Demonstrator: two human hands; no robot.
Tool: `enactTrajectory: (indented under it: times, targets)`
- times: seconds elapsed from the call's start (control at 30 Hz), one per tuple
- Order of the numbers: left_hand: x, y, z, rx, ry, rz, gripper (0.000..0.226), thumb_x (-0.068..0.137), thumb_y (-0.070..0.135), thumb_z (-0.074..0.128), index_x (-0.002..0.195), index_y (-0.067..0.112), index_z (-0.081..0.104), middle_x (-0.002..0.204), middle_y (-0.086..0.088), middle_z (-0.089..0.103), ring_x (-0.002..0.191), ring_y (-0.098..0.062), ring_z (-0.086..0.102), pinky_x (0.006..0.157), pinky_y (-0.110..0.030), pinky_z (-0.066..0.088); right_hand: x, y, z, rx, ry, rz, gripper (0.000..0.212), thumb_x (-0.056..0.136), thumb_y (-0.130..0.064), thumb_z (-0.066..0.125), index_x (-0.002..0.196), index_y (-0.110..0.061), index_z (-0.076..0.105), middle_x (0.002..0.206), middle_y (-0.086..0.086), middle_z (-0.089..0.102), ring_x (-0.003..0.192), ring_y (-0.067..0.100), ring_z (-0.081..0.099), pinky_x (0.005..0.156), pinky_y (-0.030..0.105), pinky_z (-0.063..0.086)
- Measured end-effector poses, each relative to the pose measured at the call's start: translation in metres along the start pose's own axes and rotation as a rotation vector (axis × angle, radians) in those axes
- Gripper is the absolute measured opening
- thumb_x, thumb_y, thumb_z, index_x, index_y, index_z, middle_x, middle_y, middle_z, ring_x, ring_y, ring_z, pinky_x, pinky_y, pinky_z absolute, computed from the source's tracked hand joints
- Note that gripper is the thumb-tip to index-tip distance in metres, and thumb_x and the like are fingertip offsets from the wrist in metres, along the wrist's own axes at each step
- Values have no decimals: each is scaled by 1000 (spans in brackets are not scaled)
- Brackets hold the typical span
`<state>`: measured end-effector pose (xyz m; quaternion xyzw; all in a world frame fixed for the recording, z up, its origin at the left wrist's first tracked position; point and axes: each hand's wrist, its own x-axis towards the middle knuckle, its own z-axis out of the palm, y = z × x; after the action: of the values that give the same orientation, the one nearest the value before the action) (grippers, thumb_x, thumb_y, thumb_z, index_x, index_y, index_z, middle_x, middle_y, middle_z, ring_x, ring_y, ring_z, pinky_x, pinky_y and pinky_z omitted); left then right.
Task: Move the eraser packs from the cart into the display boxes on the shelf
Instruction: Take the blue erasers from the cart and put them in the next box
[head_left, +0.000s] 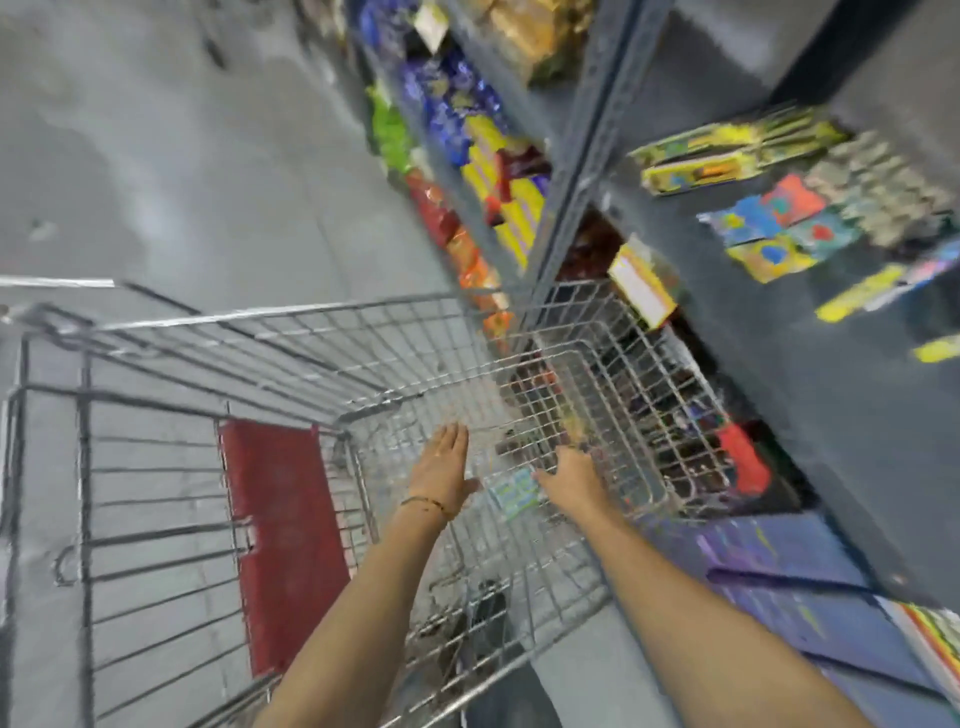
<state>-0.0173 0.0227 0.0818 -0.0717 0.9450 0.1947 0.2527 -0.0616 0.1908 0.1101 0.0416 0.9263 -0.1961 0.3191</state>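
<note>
Both my arms reach down into a wire shopping cart (291, 317). An eraser pack (511, 492), pale with green and blue print, lies on the cart's bottom between my hands. My left hand (444, 470) hovers flat with fingers apart, just left of the pack. My right hand (574, 475) rests at the pack's right edge, fingers curled down; the blur hides whether it grips the pack. Colourful display boxes (769, 234) sit on the grey shelf (831, 415) to the right, above the cart.
The cart's red child-seat flap (283, 540) is at the left. The shelf unit runs along the right side, its upright post (582, 156) close to the cart's far end. Snack packets (483, 171) fill the farther shelves. Grey floor (156, 156) lies to the left.
</note>
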Motion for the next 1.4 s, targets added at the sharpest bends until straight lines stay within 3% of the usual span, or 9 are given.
enactTrajectory:
  times: [0.17,0.27,0.37,0.5,0.6,0.73,1.0,1.2,1.4]
  targets:
    - [37,-31,52,-51,-77,-89,99,79,31,71,146,4,5,158,-13,7,145,-27,5,120,-38,15,50,6,72,41,-2,138,50,77,-26,72,114,4,56,121,25,58,114,35,54,96,41,47]
    - [58,-43,84,-33,-109,-112,104,75,29,75,146,2,4,157,-15,8,145,-27,6,120,-36,14,68,11,110,9,14,162,87,75,-25,76,138,6,27,147,28,30,137,37,29,116,43,27]
    - [70,-51,111,-44,-174,-135,111,73,25,77,146,5,-4,158,-14,-3,145,-28,-1,119,-35,8,79,19,138,-72,38,182,107,72,-29,79,144,3,7,154,26,10,143,39,13,119,43,14]
    - [76,-52,134,28,-120,-132,98,83,11,66,145,6,-10,157,-16,-11,145,-28,-6,118,-40,16,85,24,152,-240,103,153,107,71,-34,79,143,3,9,151,28,17,138,41,23,115,44,24]
    - [73,-51,137,9,-48,-116,88,83,1,62,146,7,0,157,-16,4,145,-30,5,117,-42,25,90,23,147,-309,111,117,96,70,-29,80,138,2,21,141,22,33,128,36,36,110,44,35]
    - [66,-47,115,-17,44,-21,73,78,0,63,139,6,23,141,-15,35,135,-29,28,116,-36,29,86,17,118,-343,86,19,88,65,-35,82,132,-2,34,131,16,43,120,31,42,106,43,40]
    - [25,6,5,77,95,223,68,67,9,72,126,5,39,128,-14,45,117,-30,44,88,-37,46,20,-2,5,-318,-12,-246,84,70,-34,78,135,-9,32,139,15,30,120,34,41,98,44,44]
    - [-15,95,-81,78,91,480,79,64,14,79,130,3,39,137,-14,40,125,-30,39,102,-37,39,-70,19,-101,-236,248,-306,87,71,-25,77,140,-7,27,139,12,32,122,31,43,101,43,45]
    - [-61,226,-121,187,68,829,87,67,19,77,140,9,31,143,-13,33,129,-32,36,111,-37,35,-176,97,-178,-84,502,-129,78,67,-21,75,133,-8,36,131,13,43,123,28,42,103,35,37]
